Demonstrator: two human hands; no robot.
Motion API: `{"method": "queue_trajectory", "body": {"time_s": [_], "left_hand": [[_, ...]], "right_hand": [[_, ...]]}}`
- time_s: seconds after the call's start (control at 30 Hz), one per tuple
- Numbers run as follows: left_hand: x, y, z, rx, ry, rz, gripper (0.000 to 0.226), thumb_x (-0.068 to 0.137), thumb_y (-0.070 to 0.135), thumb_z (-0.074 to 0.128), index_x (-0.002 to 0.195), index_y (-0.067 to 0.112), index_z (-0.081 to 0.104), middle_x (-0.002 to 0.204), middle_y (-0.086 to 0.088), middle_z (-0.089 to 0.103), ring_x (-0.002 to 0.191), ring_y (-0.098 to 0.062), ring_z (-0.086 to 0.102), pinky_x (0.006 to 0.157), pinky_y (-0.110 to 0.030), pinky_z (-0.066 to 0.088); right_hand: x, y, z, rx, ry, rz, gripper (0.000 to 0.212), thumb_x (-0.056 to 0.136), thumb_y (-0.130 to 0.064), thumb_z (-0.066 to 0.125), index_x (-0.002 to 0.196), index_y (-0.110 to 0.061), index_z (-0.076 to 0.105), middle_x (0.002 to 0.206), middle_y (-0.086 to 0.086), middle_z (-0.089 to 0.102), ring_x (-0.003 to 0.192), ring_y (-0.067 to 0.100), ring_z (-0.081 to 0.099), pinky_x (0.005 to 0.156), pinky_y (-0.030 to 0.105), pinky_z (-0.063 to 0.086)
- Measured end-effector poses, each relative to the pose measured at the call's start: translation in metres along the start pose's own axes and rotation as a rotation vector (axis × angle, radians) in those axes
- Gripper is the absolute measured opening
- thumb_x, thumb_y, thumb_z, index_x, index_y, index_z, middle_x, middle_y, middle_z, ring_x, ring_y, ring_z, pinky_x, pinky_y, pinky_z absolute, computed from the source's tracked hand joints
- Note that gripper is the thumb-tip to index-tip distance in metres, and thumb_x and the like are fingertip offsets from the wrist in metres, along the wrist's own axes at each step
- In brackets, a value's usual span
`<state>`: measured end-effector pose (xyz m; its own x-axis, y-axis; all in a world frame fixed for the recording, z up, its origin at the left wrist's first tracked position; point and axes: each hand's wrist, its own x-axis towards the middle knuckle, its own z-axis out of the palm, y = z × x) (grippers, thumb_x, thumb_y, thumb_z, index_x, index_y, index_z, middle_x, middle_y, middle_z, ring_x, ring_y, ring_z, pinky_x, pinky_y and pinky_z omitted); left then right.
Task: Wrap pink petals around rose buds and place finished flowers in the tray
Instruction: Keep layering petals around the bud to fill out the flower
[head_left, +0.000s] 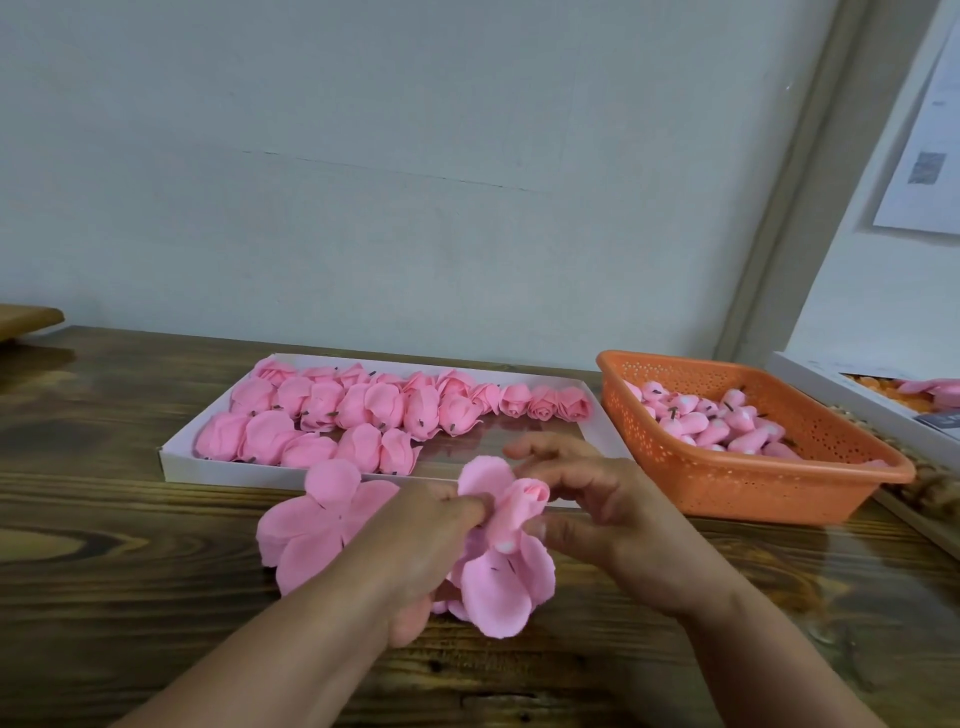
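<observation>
Pink petals (498, 577) and buds (524, 501), orange perforated basket (753, 483), seemingly white tray (218, 465).

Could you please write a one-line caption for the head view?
Both hands, left and right, wrap petals around a rose bud before the tray.

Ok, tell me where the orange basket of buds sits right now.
In the head view, the orange basket sits on the wooden table at the right, just right of the white tray and beyond the right hand.
</observation>
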<state>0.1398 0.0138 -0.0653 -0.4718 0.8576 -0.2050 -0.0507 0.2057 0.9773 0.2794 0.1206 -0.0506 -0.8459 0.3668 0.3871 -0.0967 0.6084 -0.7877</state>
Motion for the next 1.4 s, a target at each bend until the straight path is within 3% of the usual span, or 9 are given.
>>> {"method": "queue_trajectory", "body": {"time_s": [0.13, 0.33, 0.47, 0.6, 0.73, 0.87, 1.1, 1.27, 1.4], "left_hand": [[-0.006, 0.003, -0.001, 0.059, -0.055, 0.074, 0.028, 0.096, 0.020, 0.050, 0.088, 0.000, 0.067, 0.072, -0.016, 0.058, 0.055, -0.024, 0.048, 0.045, -0.023, 0.032], [-0.012, 0.009, 0.002, 0.018, -0.103, 0.115, 0.040, 0.097, 0.035, 0.049, 0.088, 0.001, 0.068, 0.055, -0.005, 0.055, 0.038, -0.012, 0.045, 0.040, -0.018, 0.029], [-0.009, 0.009, 0.001, -0.128, -0.009, 0.030, 0.042, 0.098, 0.044, 0.040, 0.081, 0.014, 0.063, 0.062, 0.000, 0.064, 0.053, -0.014, 0.057, 0.049, -0.026, 0.044], [-0.011, 0.006, -0.001, -0.100, -0.102, -0.049, 0.047, 0.094, 0.010, 0.050, 0.052, 0.008, 0.072, 0.065, -0.014, 0.066, 0.064, -0.024, 0.059, 0.068, -0.039, 0.045], [-0.017, 0.009, -0.001, -0.114, -0.154, -0.025, 0.036, 0.095, 0.024, 0.056, 0.066, 0.012, 0.073, 0.097, -0.021, 0.070, 0.094, -0.034, 0.060, 0.096, -0.054, 0.043], [-0.017, 0.006, 0.000, -0.120, -0.170, 0.008, 0.032, 0.095, 0.027, 0.054, 0.074, 0.008, 0.068, 0.094, -0.017, 0.069, 0.091, -0.033, 0.061, 0.088, -0.045, 0.043], [-0.018, 0.006, -0.001, -0.127, -0.150, 0.008, 0.029, 0.093, 0.026, 0.056, 0.083, 0.001, 0.068, 0.092, -0.018, 0.070, 0.093, -0.035, 0.062, 0.102, -0.054, 0.041], [-0.015, 0.003, -0.003, -0.139, -0.182, -0.007, 0.029, 0.093, 0.020, 0.055, 0.081, -0.003, 0.066, 0.081, -0.016, 0.072, 0.076, -0.025, 0.069, 0.075, -0.036, 0.054], [-0.017, 0.003, -0.004, -0.121, -0.175, 0.010, 0.030, 0.092, 0.023, 0.056, 0.073, 0.001, 0.067, 0.083, -0.015, 0.071, 0.082, -0.027, 0.067, 0.087, -0.042, 0.052]], "right_hand": [[0.006, -0.006, -0.008, -0.020, -0.093, 0.012, 0.029, 0.081, -0.007, 0.070, 0.091, -0.035, 0.071, 0.120, -0.009, 0.061, 0.117, 0.009, 0.055, 0.100, 0.032, 0.044], [0.005, 0.004, -0.006, 0.115, -0.006, 0.030, 0.015, 0.079, -0.009, 0.069, 0.094, -0.008, 0.069, 0.096, 0.009, 0.072, 0.091, 0.023, 0.067, 0.083, 0.037, 0.054], [0.001, 0.010, -0.003, 0.232, 0.070, 0.069, 0.023, 0.072, -0.013, 0.072, 0.089, 0.001, 0.067, 0.088, 0.014, 0.072, 0.081, 0.026, 0.068, 0.073, 0.038, 0.054], [0.000, 0.010, -0.001, 0.300, 0.081, 0.094, 0.028, 0.069, -0.006, 0.071, 0.090, 0.009, 0.061, 0.084, 0.017, 0.071, 0.076, 0.027, 0.067, 0.068, 0.034, 0.055], [0.002, 0.009, 0.000, 0.326, 0.086, 0.108, 0.027, 0.071, 0.005, 0.069, 0.094, 0.005, 0.056, 0.081, 0.012, 0.067, 0.076, 0.023, 0.063, 0.067, 0.030, 0.054], [0.003, 0.007, 0.001, 0.336, 0.077, 0.126, 0.032, 0.069, 0.002, 0.071, 0.099, -0.005, 0.059, 0.080, 0.006, 0.067, 0.074, 0.019, 0.063, 0.067, 0.026, 0.054], [0.003, 0.006, 0.006, 0.255, 0.135, 0.122, 0.018, 0.068, -0.007, 0.075, 0.081, -0.008, 0.062, 0.073, 0.014, 0.066, 0.066, 0.025, 0.062, 0.063, 0.039, 0.052], [0.004, 0.002, 0.002, 0.208, 0.058, 0.125, 0.020, 0.072, 0.003, 0.074, 0.079, -0.011, 0.061, 0.074, 0.012, 0.066, 0.069, 0.026, 0.062, 0.065, 0.044, 0.051], [0.007, -0.003, 0.000, 0.188, -0.021, 0.093, 0.021, 0.075, 0.008, 0.070, 0.084, -0.010, 0.069, 0.080, 0.003, 0.068, 0.074, 0.020, 0.065, 0.069, 0.038, 0.053]]}}
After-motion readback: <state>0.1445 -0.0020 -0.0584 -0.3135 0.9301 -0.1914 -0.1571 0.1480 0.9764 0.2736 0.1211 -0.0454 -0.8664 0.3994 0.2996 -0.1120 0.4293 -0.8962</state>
